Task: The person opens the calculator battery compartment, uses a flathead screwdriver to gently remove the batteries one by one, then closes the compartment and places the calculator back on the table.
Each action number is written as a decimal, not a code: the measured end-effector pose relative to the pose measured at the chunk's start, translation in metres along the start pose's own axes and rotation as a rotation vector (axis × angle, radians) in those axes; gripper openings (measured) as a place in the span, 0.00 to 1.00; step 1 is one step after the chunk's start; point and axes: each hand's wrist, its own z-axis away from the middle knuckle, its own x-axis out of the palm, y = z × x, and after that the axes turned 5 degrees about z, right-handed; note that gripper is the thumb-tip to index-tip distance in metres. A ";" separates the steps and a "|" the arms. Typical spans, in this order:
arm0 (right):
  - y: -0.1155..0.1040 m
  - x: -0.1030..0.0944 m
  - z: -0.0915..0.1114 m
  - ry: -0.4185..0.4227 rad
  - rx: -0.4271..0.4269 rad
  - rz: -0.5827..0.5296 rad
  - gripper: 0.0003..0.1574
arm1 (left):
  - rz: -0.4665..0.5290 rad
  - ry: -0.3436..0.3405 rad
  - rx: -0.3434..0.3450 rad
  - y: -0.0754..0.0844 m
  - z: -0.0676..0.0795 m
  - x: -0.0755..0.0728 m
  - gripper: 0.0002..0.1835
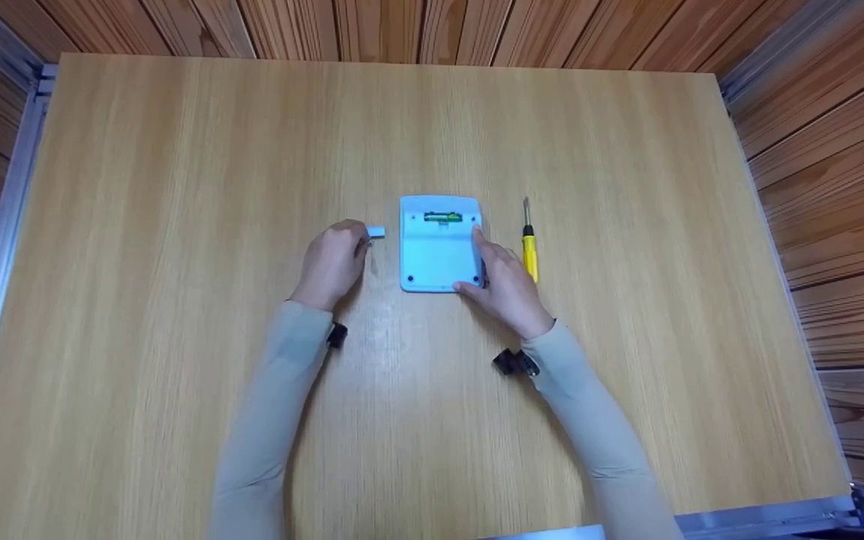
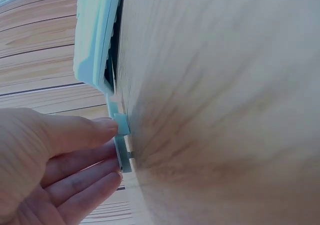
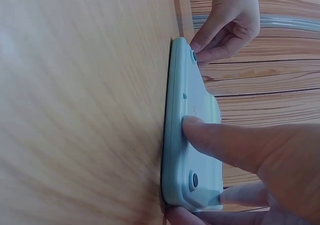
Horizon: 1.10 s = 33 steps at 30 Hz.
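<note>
A light blue calculator [image 1: 441, 255] lies face down on the table, and key edges show under it in the left wrist view. Its battery slot is uncovered, with a green battery [image 1: 443, 217] inside. My right hand [image 1: 507, 285] grips the calculator's near right corner, thumb on the back and fingers along the side. To the left of the calculator, my left hand [image 1: 334, 259] pinches a small blue battery cover [image 2: 121, 135] between thumb and fingers, close to the tabletop. Part of the cover is hidden behind the thumb.
A yellow-handled screwdriver [image 1: 529, 251] lies just right of my right hand, tip pointing away. The wooden table [image 1: 177, 187] extends around the calculator, with plank walls [image 1: 402, 30] and metal frame rails [image 1: 4, 202] at its edges.
</note>
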 end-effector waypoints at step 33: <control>0.001 0.001 0.001 -0.007 0.015 -0.004 0.56 | 0.206 0.027 -0.060 0.037 0.010 0.022 0.26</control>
